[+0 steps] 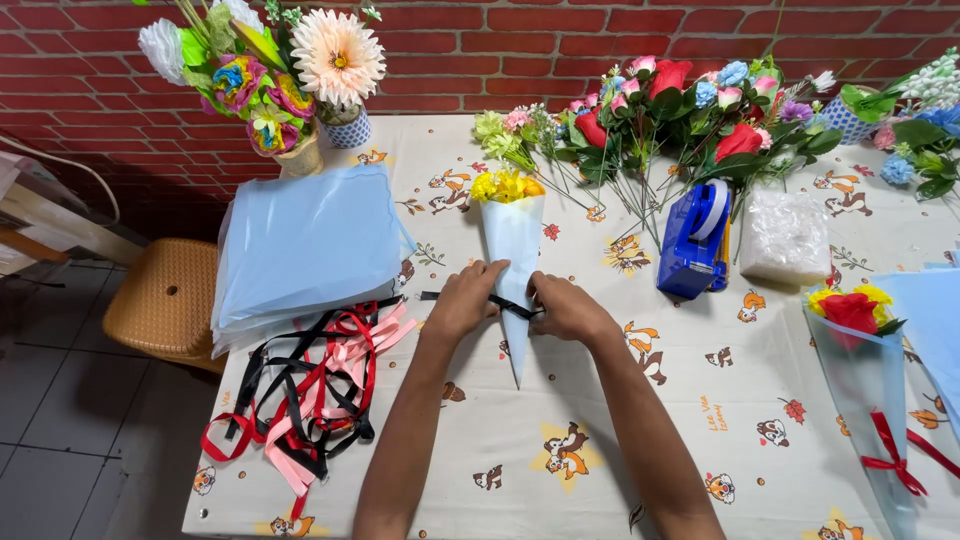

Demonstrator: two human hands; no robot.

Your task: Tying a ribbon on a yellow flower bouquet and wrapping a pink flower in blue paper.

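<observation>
A pale blue paper cone [513,240] lies on the table with yellow flowers [505,186] at its wide far end and its tip towards me. A black ribbon [508,304] runs across the cone's narrow part. My left hand [466,298] pinches the ribbon on the cone's left side. My right hand [566,307] pinches it on the right side. Both hands rest on the cone, close together.
A stack of pale blue sheets [305,240] and loose red, pink and black ribbons [305,385] lie at the left. A blue tape dispenser [694,238], loose flowers [665,110] and a finished cone with a red flower [865,360] are at the right. Flower vases [300,150] stand at the back left.
</observation>
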